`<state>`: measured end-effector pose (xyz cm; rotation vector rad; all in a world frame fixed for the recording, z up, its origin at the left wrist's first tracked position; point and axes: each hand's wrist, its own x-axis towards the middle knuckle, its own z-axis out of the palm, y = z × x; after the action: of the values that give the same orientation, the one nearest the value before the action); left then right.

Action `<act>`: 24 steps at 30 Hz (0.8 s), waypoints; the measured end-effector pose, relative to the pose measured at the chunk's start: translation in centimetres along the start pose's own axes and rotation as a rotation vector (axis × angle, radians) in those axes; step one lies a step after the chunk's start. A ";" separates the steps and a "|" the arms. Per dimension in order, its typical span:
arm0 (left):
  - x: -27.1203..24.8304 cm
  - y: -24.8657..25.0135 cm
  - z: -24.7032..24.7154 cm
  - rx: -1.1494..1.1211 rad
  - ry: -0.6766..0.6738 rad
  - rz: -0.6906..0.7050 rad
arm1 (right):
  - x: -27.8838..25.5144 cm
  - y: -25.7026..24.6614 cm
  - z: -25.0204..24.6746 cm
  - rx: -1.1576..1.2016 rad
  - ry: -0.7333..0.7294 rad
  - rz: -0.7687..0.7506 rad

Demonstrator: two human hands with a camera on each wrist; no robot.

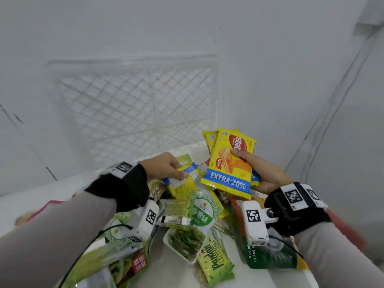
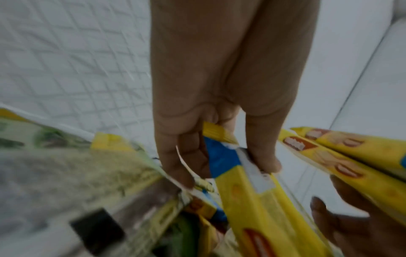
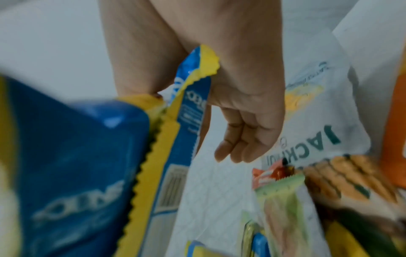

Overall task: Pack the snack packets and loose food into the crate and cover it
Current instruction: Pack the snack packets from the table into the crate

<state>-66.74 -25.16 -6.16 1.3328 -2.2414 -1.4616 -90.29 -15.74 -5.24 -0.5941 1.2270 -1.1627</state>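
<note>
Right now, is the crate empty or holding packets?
Empty: the crate's bare lattice floor shows; packets lie outside, in front of it.

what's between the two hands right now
In the head view, the yellow wafer packets held by the right hand fill most of the gap; their lower left corner nearly meets the yellow packet pinched by the left hand.

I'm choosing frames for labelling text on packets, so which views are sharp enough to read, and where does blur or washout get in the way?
Head view: sharpest, "EXTRA 20%" on the yellow wafer packet reads clearly, though the white crate is pale and washed out. Left wrist view: motion-smeared, the packet in the left hand shows only colour blocks. Right wrist view: blurred too; the blue lettering near the right hand is unreadable.
</note>
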 end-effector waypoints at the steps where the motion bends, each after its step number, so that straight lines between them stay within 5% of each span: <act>1: -0.6 -0.1 -0.6 -0.048 0.033 -0.005 | -0.7 0.2 0.5 0.015 -0.023 -0.008; 4: -2.4 -0.6 -2.2 -0.139 0.231 0.019 | -2.7 1.0 1.8 0.053 -0.050 -0.026; 8: -5.4 -1.5 -3.8 -0.125 0.655 0.109 | -5.7 3.3 3.0 0.093 -0.029 -0.080; 12: -10.7 -1.7 -4.6 -0.275 0.951 0.174 | -8.8 6.5 3.8 -0.062 -0.009 -0.132; 17: -18.9 -3.6 -2.4 -0.791 1.137 0.210 | -10.9 9.9 7.7 -0.241 -0.118 -0.212; 24: -24.2 -8.7 0.6 -0.839 1.257 0.034 | -6.9 12.9 12.1 -0.605 -0.100 -0.202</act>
<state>-47.59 -7.98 -5.65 1.2704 -0.7283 -0.8710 -73.86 -7.52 -10.06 -1.2363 1.4597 -0.9004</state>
